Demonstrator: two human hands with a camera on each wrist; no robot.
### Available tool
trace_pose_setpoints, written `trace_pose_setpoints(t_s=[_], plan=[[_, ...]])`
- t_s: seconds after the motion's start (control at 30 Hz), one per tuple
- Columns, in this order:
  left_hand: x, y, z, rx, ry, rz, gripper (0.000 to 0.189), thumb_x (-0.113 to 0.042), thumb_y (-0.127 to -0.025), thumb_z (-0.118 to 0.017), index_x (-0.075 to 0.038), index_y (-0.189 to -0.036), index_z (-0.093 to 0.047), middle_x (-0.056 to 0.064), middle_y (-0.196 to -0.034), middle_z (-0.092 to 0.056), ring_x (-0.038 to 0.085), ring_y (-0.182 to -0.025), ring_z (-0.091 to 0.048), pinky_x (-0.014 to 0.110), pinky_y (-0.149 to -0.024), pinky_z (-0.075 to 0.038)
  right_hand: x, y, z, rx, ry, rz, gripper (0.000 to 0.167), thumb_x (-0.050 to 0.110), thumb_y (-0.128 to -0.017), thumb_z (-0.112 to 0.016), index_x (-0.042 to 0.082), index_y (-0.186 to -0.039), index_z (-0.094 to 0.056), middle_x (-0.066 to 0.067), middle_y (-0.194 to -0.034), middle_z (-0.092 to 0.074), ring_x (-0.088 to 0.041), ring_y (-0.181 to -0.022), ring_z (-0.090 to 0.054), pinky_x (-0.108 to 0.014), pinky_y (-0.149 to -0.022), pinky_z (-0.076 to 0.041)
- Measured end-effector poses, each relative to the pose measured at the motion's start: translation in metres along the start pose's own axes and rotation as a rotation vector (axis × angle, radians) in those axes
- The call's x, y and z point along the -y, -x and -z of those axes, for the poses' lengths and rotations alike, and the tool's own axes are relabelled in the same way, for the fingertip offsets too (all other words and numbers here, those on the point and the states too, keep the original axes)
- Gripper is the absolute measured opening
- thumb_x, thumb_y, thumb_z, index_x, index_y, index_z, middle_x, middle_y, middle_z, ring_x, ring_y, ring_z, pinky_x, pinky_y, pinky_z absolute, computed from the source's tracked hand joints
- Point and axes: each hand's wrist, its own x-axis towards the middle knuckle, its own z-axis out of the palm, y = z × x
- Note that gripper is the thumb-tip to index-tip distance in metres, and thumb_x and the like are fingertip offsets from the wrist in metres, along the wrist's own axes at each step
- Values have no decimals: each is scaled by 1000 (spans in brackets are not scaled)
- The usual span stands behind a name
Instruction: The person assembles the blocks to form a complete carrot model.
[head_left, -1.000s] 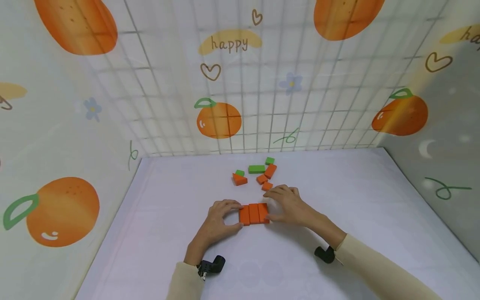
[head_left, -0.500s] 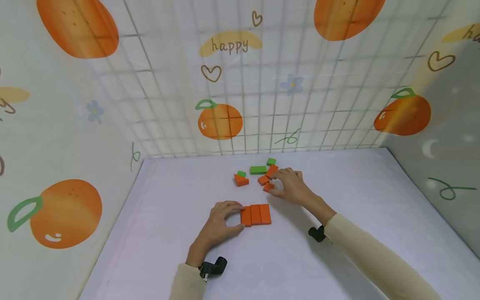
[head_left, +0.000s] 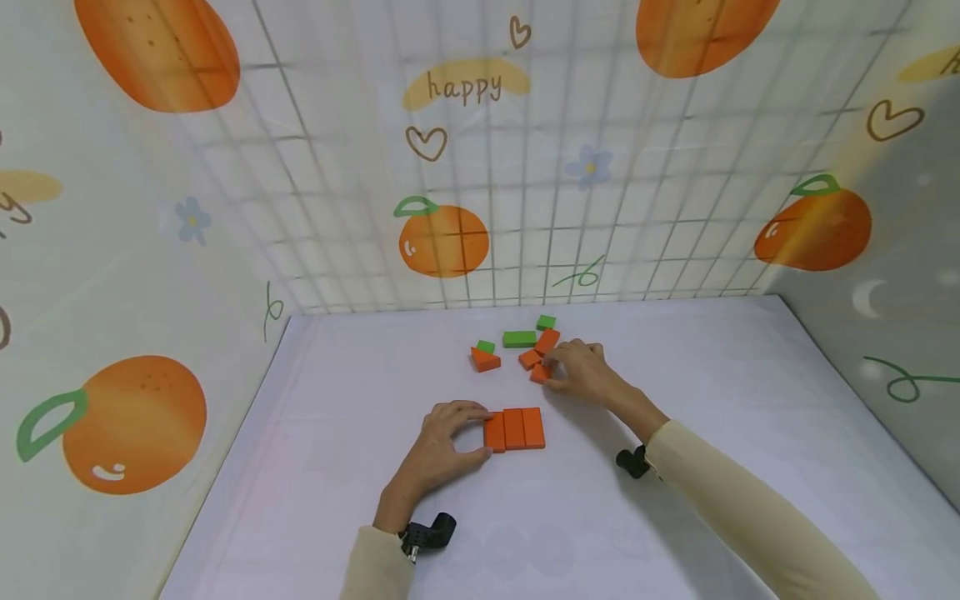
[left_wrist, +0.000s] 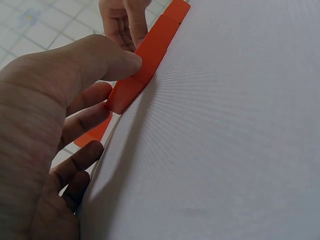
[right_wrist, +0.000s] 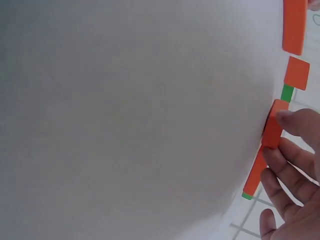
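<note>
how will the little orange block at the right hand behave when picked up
The little orange block looks stiff: its edges are straight. It probably won't roll, being flat-faced. Small enough for the right hand to pinch, it is likely light.

Plain orange across the three blocks of the near row; orange again on the far wedge at left, and on the two small blocks and the oblong farther right. Bright green on the long bar, the farthest block and the piece behind the wedge. Lilac-white over the table. Grey grid lines on the white far backdrop, with orange fruits, brown hearts and pale blue flowers. Beige on both sleeves.
</note>
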Motion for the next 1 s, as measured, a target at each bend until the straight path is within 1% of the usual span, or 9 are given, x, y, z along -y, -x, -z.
trace_pose_setpoints(t_s=[0.1, 0.2, 0.37, 0.6, 0.73, 0.83, 1.0], plan=[[-1, 0, 0, 0, -1, -4, 46, -37, -84, -77, -33, -128, -66, -19, -133, -53, 13, -128, -40, 49, -107, -30, 0, 5, 2, -29, -1, 16, 26, 23, -85, -79, 13, -108, -73, 2, -102, -68, -26, -109, -54, -49, -86, -31], [0, 1, 1, -1, -8, -7, 46, -38, -84, -77, -34, -128, -65, -19, -133, -52, 13, -128, -40, 50, -107, -31, 3, 12, 6, -68, -16, 49, 25, 24, -85, -79, 13, -108, -73, 1, -103, -68, -27, -107, -54, -49, -85, -31], [1, 1, 1, -9, -16, -17, 46, -39, -84, -77, -34, -128, -65, -19, -133, -53, 13, -127, -41, 49, -107, -31, 12, 27, 12, -117, -69, 114, 23, 19, -84, -78, 13, -105, -73, 1, -103, -68, -26, -110, -54, -52, -92, -31], [-1, 1, 0, -8, -4, -7, 45, -38, -84, -76, -33, -127, -66, -19, -133, -53, 14, -128, -40, 50, -108, -30, 29, 51, 18, -119, -144, 153, 24, 20, -85, -77, 15, -108, -72, 4, -109, -66, -22, -116, -52, -47, -96, -28], [-1, 1, -1, -5, -8, -4, 44, -39, -84, -76, -34, -127, -66, -19, -134, -53, 13, -128, -40, 50, -108, -29, 41, 62, 16, -136, -157, 213, 24, 18, -85, -78, 14, -107, -72, 5, -107, -67, -21, -116, -53, -48, -97, -28], [-1, 2, 0, 0, -1, -2, 45, -40, -84, -76, -34, -127, -65, -18, -134, -53, 14, -128, -39, 50, -108, -30, 49, 68, 11, -138, -147, 260, 23, 18, -85, -78, 15, -107, -72, 6, -107, -67, -19, -115, -53, -48, -96, -30], [-2, 2, 0, -2, 3, -9, 45, -39, -85, -76, -33, -128, -66, -17, -135, -53, 15, -128, -40, 51, -107, -30, 63, 78, 0, -116, -113, 319, 25, 21, -85, -79, 16, -109, -72, 6, -110, -66, -17, -114, -53, -47, -96, -32]])
